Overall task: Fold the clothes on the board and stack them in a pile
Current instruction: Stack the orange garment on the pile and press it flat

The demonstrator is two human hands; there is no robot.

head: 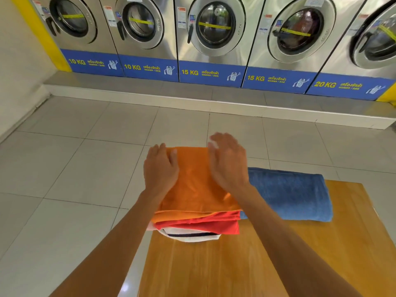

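A folded orange cloth tops a pile at the far left corner of the wooden board. Under it lie a red garment and a white piece with a dark stripe. My left hand rests flat on the orange cloth's left side, fingers spread. My right hand hovers open over the cloth's right edge, slightly blurred. A folded blue towel lies on the board just right of the pile.
The board's left edge overhangs a grey tiled floor. A row of steel front-loading washing machines stands on a raised step at the far side. A pale wall runs along the left.
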